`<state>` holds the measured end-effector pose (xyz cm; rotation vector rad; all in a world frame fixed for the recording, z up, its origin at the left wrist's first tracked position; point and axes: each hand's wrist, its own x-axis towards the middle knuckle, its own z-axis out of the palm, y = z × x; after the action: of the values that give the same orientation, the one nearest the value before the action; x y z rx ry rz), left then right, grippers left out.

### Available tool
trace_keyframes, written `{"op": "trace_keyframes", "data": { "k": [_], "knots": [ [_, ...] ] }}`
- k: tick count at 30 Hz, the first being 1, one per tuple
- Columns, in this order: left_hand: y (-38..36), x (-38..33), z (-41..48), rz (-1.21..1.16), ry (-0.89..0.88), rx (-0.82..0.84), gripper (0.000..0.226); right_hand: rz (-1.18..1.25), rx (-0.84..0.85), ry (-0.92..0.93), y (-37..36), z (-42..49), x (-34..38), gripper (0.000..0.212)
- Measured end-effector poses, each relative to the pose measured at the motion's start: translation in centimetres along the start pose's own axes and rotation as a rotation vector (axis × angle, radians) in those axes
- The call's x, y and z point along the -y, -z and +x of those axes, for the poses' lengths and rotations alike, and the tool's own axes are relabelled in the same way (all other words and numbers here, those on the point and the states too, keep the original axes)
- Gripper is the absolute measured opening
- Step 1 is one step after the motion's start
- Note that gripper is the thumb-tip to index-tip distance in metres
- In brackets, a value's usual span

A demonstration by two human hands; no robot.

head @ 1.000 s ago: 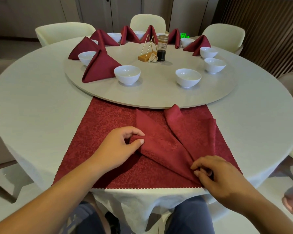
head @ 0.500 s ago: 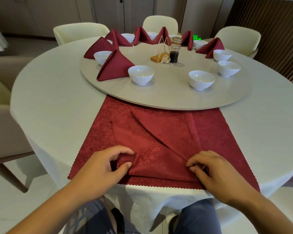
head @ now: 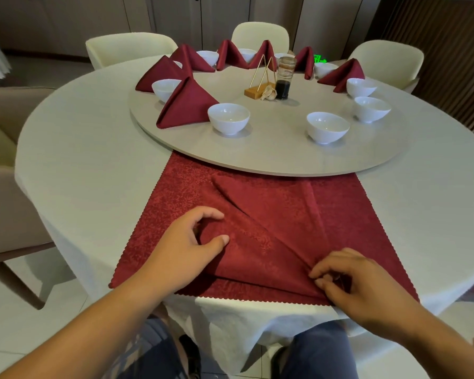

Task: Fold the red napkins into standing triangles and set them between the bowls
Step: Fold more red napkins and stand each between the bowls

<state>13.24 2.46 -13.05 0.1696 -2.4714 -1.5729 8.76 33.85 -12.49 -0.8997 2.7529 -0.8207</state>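
Lying flat near the front edge of the surface [head: 88, 149], a half-folded napkin [head: 271, 231] is seen on top of a red cloth [head: 173, 192] of nearly the same colour. This cloth is spread from under the turntable [head: 271, 157] to the edge.

The napkin is held at two places. Its left corner is pinched by the left hand [head: 192, 242] between the thumb and the curled fingers, so a small fold is raised there. Its near right corner is pinched by the right hand [head: 361, 283], whose fingers are curled down close to the edge. A diagonal crease is seen from the far left corner of the napkin down to the right hand.

Behind the napkin, the turntable is loaded. A near-left bowl [head: 228, 119] and a near-right bowl [head: 327, 127] are placed close to its front rim, well apart from each other. A standing napkin [head: 188, 105] is set just beside the near-left bowl, on its left. More bowls and standing napkins are arranged around the left, far and right rim. In the middle a bottle [head: 283, 77] with dark liquid and a wire stand [head: 259, 77] on a wooden base are placed together. Pale chairs [head: 260, 34] are seen beyond the far side.
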Motion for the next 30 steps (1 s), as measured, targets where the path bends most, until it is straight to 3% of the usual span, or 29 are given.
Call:
{"op": "trace_keyframes", "data": {
  "k": [4, 7, 10, 16, 19, 26, 30],
  "knots": [
    [-0.3, 0.3, 1.1, -0.131, 0.102, 0.020, 0.035, 0.057, -0.034, -0.029, -0.1, 0.2, 0.4, 0.022],
    [-0.3, 0.0, 1.5, -0.197, 0.068, -0.019, 0.037, 0.071, -0.037, -0.051, -0.2, 0.4, 0.4, 0.026],
    [-0.4, 0.0, 2.0, -0.113, 0.009, -0.069, 0.033, 0.060, -0.029, -0.063, -0.4, 0.6, 0.3, 0.029],
    [-0.5, 0.8, 3.0, -0.047, 0.208, -0.150, 0.030, 0.061, 0.010, -0.084, -0.2, 1.0, 0.6, 0.015],
    [-0.5, 0.6, 3.6, -0.027, 0.163, -0.109, 0.029, 0.079, -0.026, -0.088, -0.3, 1.4, 1.1, 0.010],
    [-0.5, 0.8, 4.7, 0.105, -0.070, -0.088, 0.045, 0.070, -0.025, -0.071, -0.8, 2.4, 1.5, 0.020],
    [0.0, 1.7, 4.5, 0.268, 0.066, -0.021, 0.049, 0.061, -0.010, -0.077, -1.1, 2.5, 1.2, 0.023]
  ]
}}
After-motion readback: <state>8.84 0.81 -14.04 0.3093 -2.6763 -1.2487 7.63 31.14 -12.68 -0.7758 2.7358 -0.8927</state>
